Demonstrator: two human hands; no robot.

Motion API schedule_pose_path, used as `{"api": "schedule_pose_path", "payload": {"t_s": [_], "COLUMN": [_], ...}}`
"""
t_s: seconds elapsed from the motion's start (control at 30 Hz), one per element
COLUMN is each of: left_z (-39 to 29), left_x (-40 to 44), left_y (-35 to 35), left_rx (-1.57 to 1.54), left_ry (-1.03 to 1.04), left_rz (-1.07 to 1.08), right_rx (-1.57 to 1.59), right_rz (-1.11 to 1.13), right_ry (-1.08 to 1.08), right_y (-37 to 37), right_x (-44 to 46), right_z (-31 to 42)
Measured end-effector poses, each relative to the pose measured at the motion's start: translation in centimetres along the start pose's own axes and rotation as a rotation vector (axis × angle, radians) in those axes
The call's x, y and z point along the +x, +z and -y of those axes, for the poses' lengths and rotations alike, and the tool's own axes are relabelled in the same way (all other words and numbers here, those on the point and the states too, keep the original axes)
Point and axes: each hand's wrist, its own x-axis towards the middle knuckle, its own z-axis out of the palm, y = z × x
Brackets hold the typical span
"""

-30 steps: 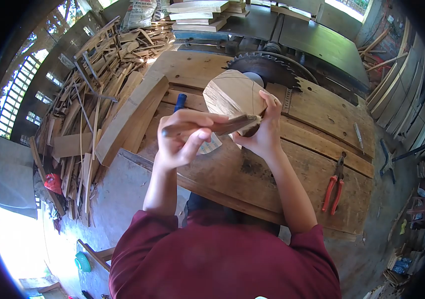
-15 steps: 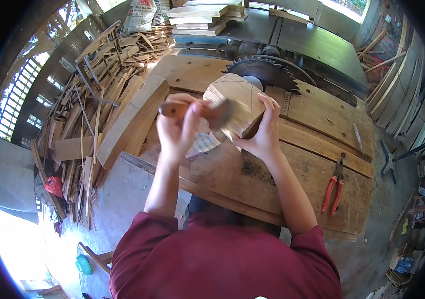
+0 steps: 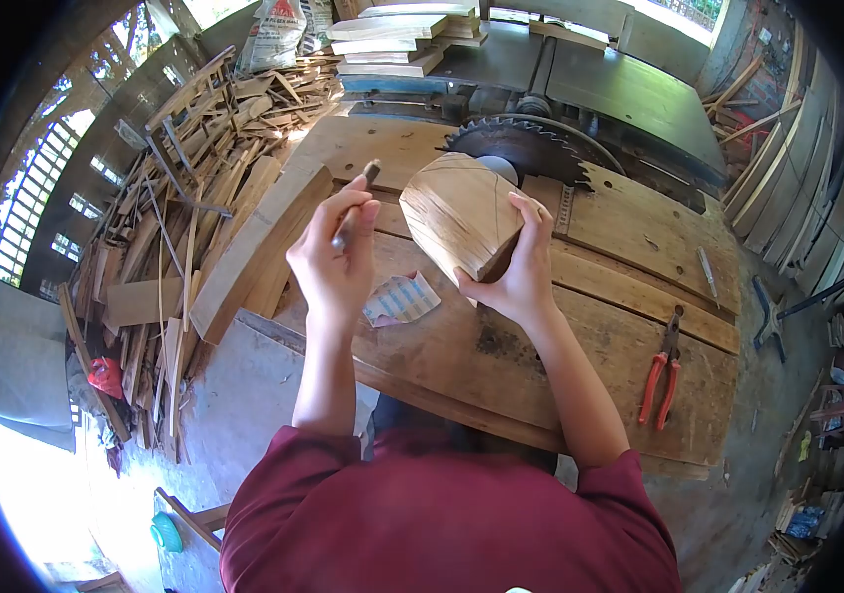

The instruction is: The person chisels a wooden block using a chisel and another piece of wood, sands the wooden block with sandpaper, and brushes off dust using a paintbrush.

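My left hand (image 3: 331, 252) is closed around a brush with a brown wooden handle (image 3: 345, 231), seen nearly edge-on and held apart from the wood. In my right hand (image 3: 526, 255) sits a thick, pale wooden block (image 3: 456, 208), tilted, with angled sides and curved pencil lines on its upper face. My right thumb presses the near edge while the fingers wrap the right side. A torn piece of printed paper (image 3: 402, 299) lies on the wooden worktop (image 3: 422, 366) between my forearms.
A toothed circular saw blade (image 3: 531, 146) rises just behind the block. Red-handled pliers (image 3: 661, 381) and a white pen-like stick (image 3: 708, 272) lie on the right of the worktop. A long timber beam (image 3: 262, 252) and scrap wood (image 3: 234, 128) are at left; boards (image 3: 387, 44) are stacked behind.
My left hand has drawn the brush left, off the block's face, and turned it more upright. The block stays in my right hand almost unmoved; the paper is now more exposed.
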Motion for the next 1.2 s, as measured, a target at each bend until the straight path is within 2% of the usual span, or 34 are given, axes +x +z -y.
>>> {"api": "schedule_pose_path", "payload": {"t_s": [0.03, 0.13, 0.23, 0.27, 0.3, 0.37, 0.4, 0.5, 0.57, 0.63, 0.73, 0.8, 0.87, 0.97, 1.0, 1.1, 1.13, 1.2], "left_z": [-0.1, -1.6, -0.9, -0.2, -0.2, 1.0, 1.2, 0.7, -0.1, -0.7, 2.3, 2.4, 0.9, 1.2, 1.5, 2.6, 1.9, 2.0], "left_x": [-0.1, -1.4, -2.0, -1.7, -1.0, 0.1, 0.4, -0.2, -1.1, -1.3, -0.5, -0.1, -0.4, -1.2, -1.1, 0.5, 0.7, 0.4], "left_y": [-0.3, -0.8, -0.7, 0.1, 0.4, 0.6, 0.4, 0.1, -0.7, -0.4, 1.3, 0.3, -0.1, -0.7, -0.3, 0.3, -0.2, -1.1], "left_rx": [-0.088, -0.761, -0.636, -0.644, -0.662, -0.334, -0.062, -0.404, -0.841, -0.84, -0.271, -0.211, -0.599, -0.839, -0.825, -0.354, -0.075, -0.245], "left_ry": [-0.039, -0.138, -0.052, -0.069, -0.187, -0.137, 0.003, -0.081, -0.234, -0.188, -0.003, -0.063, -0.208, -0.178, -0.2, -0.104, -0.144, -0.159], "left_rz": [-0.006, 0.169, 0.466, 0.362, 0.236, 0.054, 0.053, 0.056, 0.221, 0.318, 0.105, 0.086, 0.06, 0.292, 0.264, 0.131, 0.143, 0.137], "right_rx": [-0.001, 0.005, 0.016, 0.013, 0.01, -0.008, -0.016, -0.023, 0.012, 0.018, -0.007, -0.013, -0.007, -0.007, -0.01, -0.01, -0.005, 0.001], "right_rz": [-0.005, -0.015, -0.012, -0.01, -0.008, -0.004, -0.003, -0.001, 0.024, 0.026, 0.007, 0.003, 0.001, 0.01, 0.015, -0.005, -0.015, -0.032], "right_ry": [-0.003, -0.013, -0.005, 0.011, 0.026, 0.002, -0.011, -0.027, -0.001, 0.011, 0.002, -0.011, -0.014, 0.002, 0.009, -0.034, -0.036, -0.04], "right_y": [0.0, -0.1, -0.1, 0.0, 0.1, 0.0, 0.0, -0.1, -0.3, -0.3, 0.0, 0.0, -0.1, -0.1, -0.1, -0.1, 0.0, 0.0], "right_x": [0.0, 0.1, 0.0, -0.1, -0.1, 0.0, 0.1, 0.2, 0.2, 0.1, 0.0, 0.1, 0.2, 0.1, 0.1, 0.2, 0.2, 0.2], "right_z": [0.1, 0.2, -0.1, 0.0, 0.0, 0.2, 0.2, 0.2, 0.2, 0.2, 0.1, 0.1, 0.1, 0.2, 0.2, 0.1, 0.1, 0.1]}}
